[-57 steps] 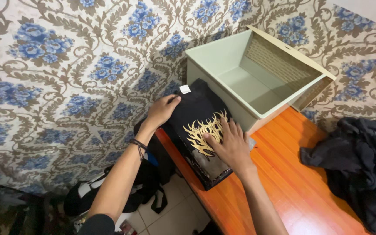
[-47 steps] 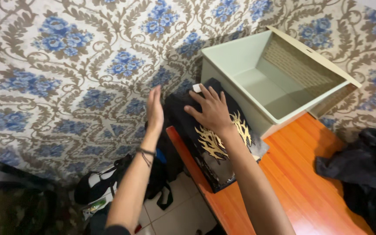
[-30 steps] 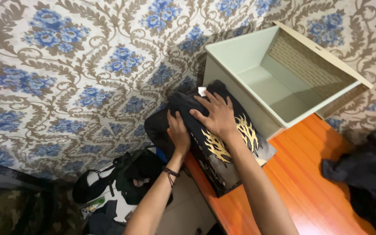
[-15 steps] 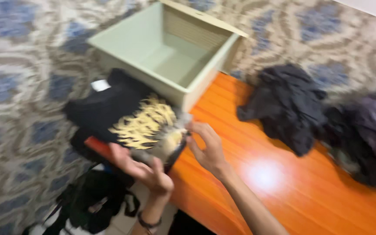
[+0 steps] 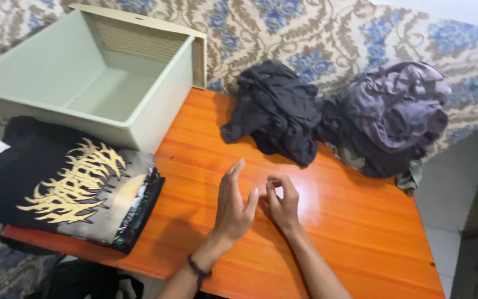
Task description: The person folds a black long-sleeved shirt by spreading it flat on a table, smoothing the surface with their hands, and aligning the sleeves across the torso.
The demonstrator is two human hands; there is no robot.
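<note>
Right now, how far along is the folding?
Done: one black shirt with a yellow print lies folded flat at the table edge, beside the empty bin. In hand: nothing; the left hand and right hand hover empty over bare wood. Left: a crumpled black garment and a purple-grey heap remain unfolded.

Folded black shirt with yellow spiky print, lying flat at the orange table's left end, just beside the pale green bin, white tag at its far left. Crumpled black garment heaped near the table's back edge.
</note>
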